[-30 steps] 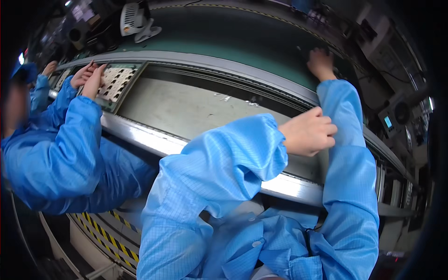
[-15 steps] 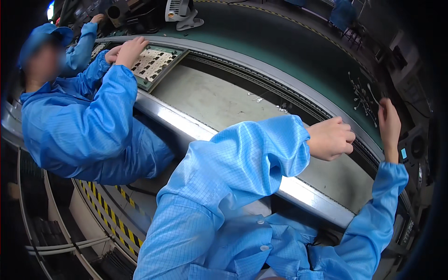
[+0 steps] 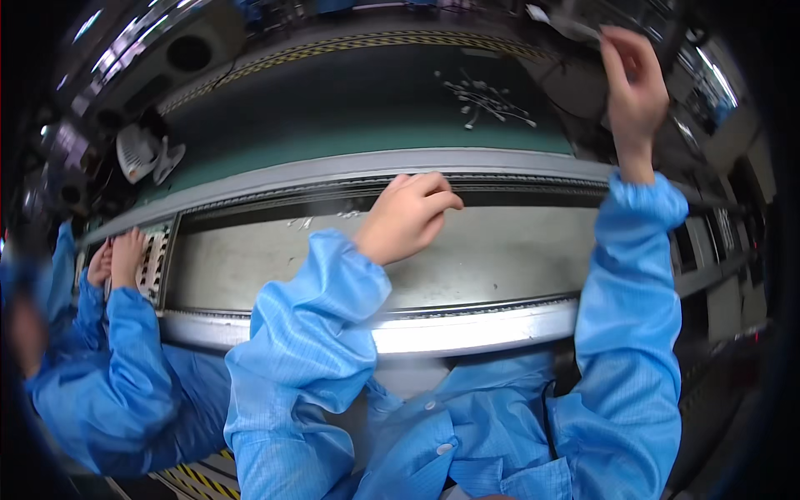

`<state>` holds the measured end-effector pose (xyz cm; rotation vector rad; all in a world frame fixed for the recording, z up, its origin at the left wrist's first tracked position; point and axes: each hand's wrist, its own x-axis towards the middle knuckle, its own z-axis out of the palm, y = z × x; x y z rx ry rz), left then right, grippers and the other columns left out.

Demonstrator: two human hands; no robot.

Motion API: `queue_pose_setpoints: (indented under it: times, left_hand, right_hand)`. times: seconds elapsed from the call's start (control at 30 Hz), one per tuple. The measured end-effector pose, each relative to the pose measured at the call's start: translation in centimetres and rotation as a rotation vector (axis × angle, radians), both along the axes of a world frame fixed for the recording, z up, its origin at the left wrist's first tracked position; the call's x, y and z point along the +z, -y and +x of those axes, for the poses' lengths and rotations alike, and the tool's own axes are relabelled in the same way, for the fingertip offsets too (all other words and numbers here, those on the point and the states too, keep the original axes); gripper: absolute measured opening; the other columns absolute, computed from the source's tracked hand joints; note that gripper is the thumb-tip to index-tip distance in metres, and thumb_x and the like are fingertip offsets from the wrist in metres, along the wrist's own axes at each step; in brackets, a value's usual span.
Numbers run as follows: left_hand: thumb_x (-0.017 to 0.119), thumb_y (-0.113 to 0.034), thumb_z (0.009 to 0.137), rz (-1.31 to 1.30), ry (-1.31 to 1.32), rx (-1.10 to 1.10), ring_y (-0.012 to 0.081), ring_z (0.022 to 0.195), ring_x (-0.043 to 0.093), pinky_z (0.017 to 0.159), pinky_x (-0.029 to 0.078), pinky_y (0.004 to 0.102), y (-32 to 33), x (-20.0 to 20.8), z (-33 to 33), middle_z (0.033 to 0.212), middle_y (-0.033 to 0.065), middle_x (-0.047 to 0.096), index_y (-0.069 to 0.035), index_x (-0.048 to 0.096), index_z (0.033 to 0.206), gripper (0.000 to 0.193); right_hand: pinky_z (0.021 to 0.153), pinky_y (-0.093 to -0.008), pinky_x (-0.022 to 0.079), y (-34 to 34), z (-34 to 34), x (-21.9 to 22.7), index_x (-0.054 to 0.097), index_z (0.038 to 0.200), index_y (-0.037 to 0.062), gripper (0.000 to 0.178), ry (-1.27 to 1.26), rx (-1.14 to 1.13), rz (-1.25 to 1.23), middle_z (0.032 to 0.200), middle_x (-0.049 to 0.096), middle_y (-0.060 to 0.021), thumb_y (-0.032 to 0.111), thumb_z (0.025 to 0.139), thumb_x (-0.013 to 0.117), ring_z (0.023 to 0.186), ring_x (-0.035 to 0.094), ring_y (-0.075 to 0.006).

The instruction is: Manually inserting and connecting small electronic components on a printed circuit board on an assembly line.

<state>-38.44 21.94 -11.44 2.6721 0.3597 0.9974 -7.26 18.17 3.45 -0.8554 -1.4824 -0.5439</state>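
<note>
My left hand (image 3: 408, 218) hovers over the conveyor line (image 3: 492, 267), palm down and fingers curled in. Whether anything lies inside it is hidden. Raised at the far right, my right hand (image 3: 637, 87) pinches a thin white cable (image 3: 575, 28) between thumb and fingertips; its white end points left and is blurred. A loose bunch of white-ended cables (image 3: 483, 102) lies on the green surface (image 3: 350, 108) beyond the line, to the left of my right hand.
On the left a co-worker in blue has both hands (image 3: 125, 254) at a framed board (image 3: 157, 265) on the line. A white fan (image 3: 137, 154) stands behind it. Small white pieces (image 3: 302, 222) show inside the line, between its metal rails (image 3: 467, 329).
My view has turned to the right. The cable in my right hand has been lifted up, off to the right of the bunch. My left hand remains curled over the line.
</note>
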Motion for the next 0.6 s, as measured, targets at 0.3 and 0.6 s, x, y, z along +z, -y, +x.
queue_pose_setpoints:
  times: [0.3, 0.6]
  left_hand:
    - [0.061, 0.007, 0.078, -0.004, -0.049, 0.005, 0.0290, 0.086, 0.060, 0.077, 0.048, 0.0377, -0.8, 1.6, -0.5, 0.095, 0.0094, 0.062, -0.006, 0.071, 0.101, 0.029]
    - [0.060, 0.004, 0.080, 0.000, -0.085, -0.112, 0.0326, 0.095, 0.061, 0.081, 0.049, 0.0411, 0.8, 1.2, 0.4, 0.101, 0.0107, 0.063, -0.008, 0.070, 0.104, 0.029]
  right_hand:
    - [0.083, -0.0398, 0.053, 0.1, 0.1, -7.9, 0.068, 0.105, 0.0085, 0.018, 0.432, -0.439, -0.378, 0.103, 0.067, -0.0086, 0.017, 0.089, 0.068, 0.098, 0.064, -0.0325]
    - [0.071, -0.0276, 0.050, 28.2, 12.0, -12.0, 0.066, 0.102, 0.0007, 0.012, -0.030, -0.812, -0.682, 0.088, 0.065, -0.0089, 0.009, 0.095, 0.062, 0.077, 0.063, -0.0155]
